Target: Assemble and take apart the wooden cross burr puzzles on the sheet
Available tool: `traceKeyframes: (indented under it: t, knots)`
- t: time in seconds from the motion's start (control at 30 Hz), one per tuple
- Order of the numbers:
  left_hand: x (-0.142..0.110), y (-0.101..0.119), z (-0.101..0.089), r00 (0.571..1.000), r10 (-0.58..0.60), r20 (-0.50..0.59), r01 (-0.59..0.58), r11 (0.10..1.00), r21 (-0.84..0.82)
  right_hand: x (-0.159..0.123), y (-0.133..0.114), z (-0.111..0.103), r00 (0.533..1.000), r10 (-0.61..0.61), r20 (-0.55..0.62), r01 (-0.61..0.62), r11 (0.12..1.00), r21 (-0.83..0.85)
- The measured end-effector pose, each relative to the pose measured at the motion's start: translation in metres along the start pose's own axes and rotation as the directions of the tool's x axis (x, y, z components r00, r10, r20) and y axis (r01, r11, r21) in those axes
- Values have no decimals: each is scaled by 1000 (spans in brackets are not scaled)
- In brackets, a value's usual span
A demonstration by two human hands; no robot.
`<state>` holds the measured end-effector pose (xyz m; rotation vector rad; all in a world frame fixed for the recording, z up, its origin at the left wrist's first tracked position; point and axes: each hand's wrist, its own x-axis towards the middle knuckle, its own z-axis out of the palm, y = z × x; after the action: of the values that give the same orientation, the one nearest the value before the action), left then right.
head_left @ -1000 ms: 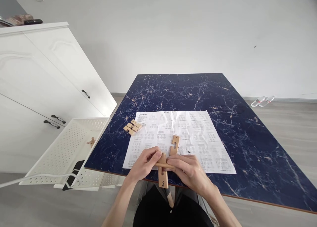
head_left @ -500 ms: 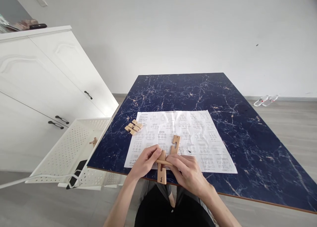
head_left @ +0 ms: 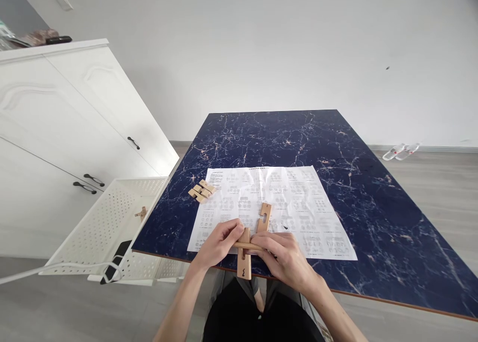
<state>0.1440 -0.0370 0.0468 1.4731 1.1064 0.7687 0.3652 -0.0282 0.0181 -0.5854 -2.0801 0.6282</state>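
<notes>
Near the table's front edge, my left hand [head_left: 220, 241] pinches the upper end of a notched wooden puzzle piece [head_left: 244, 268] marked with a dark figure. A second wooden piece [head_left: 242, 245] lies crosswise over its slot, and my right hand [head_left: 284, 252] has its fingers closed on the right end of that one. The two pieces form a cross; how deeply they interlock I cannot tell. Just beyond my right fingers, another slotted wooden piece [head_left: 264, 217] rests on the printed sheet [head_left: 298, 197]. My fingertips hide parts of both held pieces.
Several small wooden pieces [head_left: 202, 191] sit together at the sheet's left edge. The blue marbled table [head_left: 276, 138] has its front edge close to my body. To the left are a white perforated bin [head_left: 108, 217] and white cabinets [head_left: 74, 113]. Clear plastic bottles [head_left: 401, 152] stand by the wall.
The marked piece has shifted slightly toward me and its face has turned a little. Both hands keep their hold; the other pieces and the sheet look nearly unchanged.
</notes>
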Motion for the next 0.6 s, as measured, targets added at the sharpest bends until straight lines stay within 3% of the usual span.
traceKeyframes:
  t: [0.33,0.6]
  knots:
    - [-1,-2,4,998,7,-68,-8,1000,-16,-2,-7,9,998,28,-56,-33,995,-96]
    - [-4,-2,8,993,-20,-120,15,999,-44,-2,-7,-1,992,122,25,-120,990,-80]
